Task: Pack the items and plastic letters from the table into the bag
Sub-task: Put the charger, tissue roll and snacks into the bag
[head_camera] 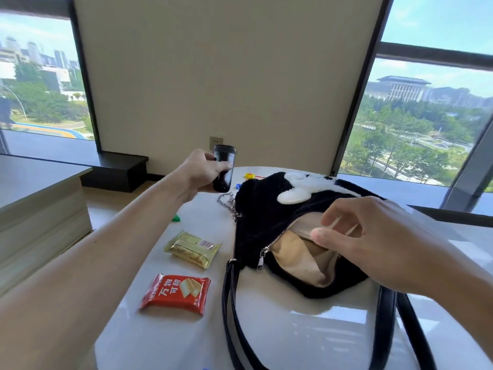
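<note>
Two snack packets are lying left of the bag (256,209) on the white tabletop (186,343), the gold packet (192,248) beyond the red packet (176,293), both near the tabletop's left edge. Bare surface is showing between them and the strap (229,303). The left hand (202,169) is gripping a black bottle (223,168) above the far end. The right hand (373,236) is hovering, fingers loosely spread, over the bag's unzipped mouth. The bag is lying black and fuzzy, its tan lining gaping. A green letter (176,217) is lying beyond the packets.

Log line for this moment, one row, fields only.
phase: packing | left hand: holds black bottle above table | right hand: open over unzipped plush bag | unpacked: gold packet, red cracker packet, green plastic piece
</note>
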Action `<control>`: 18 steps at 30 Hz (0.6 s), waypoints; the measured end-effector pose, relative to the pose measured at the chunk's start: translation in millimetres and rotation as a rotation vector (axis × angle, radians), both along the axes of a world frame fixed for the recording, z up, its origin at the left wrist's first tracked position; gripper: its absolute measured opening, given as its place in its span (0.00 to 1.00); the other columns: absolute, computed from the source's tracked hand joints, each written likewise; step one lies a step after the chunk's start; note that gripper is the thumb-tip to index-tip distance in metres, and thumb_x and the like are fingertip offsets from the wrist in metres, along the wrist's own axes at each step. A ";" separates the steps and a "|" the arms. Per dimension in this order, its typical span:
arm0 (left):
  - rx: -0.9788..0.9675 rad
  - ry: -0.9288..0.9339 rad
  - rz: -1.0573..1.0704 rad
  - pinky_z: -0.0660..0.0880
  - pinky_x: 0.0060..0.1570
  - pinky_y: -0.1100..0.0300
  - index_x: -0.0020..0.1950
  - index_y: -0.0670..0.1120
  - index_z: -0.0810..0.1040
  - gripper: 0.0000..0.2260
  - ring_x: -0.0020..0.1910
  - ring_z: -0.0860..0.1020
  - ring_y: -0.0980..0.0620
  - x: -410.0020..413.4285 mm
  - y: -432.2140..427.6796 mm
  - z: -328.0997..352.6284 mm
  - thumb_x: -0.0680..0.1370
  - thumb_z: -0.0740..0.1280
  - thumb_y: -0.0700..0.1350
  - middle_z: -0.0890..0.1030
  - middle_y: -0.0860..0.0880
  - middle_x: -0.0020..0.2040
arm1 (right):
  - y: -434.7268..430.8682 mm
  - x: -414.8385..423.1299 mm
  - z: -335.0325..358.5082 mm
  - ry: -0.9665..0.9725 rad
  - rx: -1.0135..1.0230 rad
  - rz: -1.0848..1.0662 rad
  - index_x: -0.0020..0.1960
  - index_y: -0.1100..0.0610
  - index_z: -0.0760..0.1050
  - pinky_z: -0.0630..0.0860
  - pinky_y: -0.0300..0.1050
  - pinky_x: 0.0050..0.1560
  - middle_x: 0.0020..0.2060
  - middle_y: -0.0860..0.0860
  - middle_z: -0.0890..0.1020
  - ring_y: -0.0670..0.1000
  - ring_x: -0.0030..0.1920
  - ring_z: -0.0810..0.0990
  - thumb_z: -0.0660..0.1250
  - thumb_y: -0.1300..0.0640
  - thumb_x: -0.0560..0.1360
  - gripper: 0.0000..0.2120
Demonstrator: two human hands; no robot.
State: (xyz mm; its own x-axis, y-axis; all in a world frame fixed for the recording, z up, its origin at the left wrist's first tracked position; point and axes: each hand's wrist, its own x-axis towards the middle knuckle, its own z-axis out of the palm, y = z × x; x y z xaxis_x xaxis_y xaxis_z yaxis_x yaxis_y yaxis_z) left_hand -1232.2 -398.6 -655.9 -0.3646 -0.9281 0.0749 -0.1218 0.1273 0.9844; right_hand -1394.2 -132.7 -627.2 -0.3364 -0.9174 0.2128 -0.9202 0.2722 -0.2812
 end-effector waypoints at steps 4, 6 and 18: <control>0.106 0.323 -0.468 0.80 0.38 0.55 0.66 0.37 0.69 0.18 0.43 0.82 0.47 -2.7 36.0 22.4 0.80 0.67 0.42 0.78 0.35 0.63 | -8.0 -11.3 -3.3 -0.198 -0.215 -0.012 0.50 0.41 0.78 0.78 0.48 0.51 0.41 0.39 0.83 0.40 0.44 0.82 0.67 0.34 0.67 0.16; 0.143 0.439 -0.732 0.80 0.42 0.53 0.72 0.36 0.65 0.22 0.46 0.81 0.46 -10.7 55.4 23.3 0.80 0.65 0.41 0.72 0.34 0.71 | -14.9 -18.4 -7.5 -0.429 -0.423 0.018 0.53 0.43 0.79 0.80 0.50 0.51 0.42 0.42 0.85 0.44 0.45 0.84 0.70 0.37 0.67 0.18; 0.362 0.721 -1.265 0.78 0.53 0.55 0.75 0.35 0.64 0.25 0.52 0.80 0.43 -69.7 134.3 5.1 0.80 0.65 0.42 0.78 0.38 0.57 | -15.4 -40.1 -8.5 -1.390 -0.782 0.595 0.63 0.65 0.75 0.73 0.52 0.50 0.56 0.65 0.75 0.60 0.46 0.72 0.69 0.50 0.76 0.22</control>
